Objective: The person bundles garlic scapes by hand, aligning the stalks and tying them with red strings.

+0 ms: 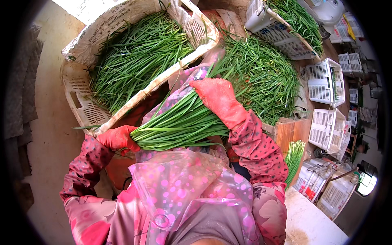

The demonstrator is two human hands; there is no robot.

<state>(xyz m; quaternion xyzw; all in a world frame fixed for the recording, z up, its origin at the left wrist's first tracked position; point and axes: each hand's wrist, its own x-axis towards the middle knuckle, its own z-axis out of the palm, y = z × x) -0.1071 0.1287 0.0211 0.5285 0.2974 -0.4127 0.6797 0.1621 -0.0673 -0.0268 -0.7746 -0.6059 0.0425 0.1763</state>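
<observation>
A bunch of garlic chives (180, 122) lies across my lap, over a clear plastic apron with pink dots (183, 174). My left hand (119, 139), in a red rubber glove, grips its gathered left end. On the other side my right hand (219, 99), gloved the same way, is closed over the upper leaves, with its fingertips pinching the strands at the top edge. The palm side of the right hand is hidden. Just beyond the left hand, a tilted white plastic crate (156, 82) holds many more chives (141, 58).
A wide heap of loose chive leaves (260, 76) lies ahead to the right. Behind it leans another chive-filled crate (275, 33). A wooden board (292, 131) and a neat chive bundle (295, 157) are by my right elbow. Several white crates (324, 128) stand farther right.
</observation>
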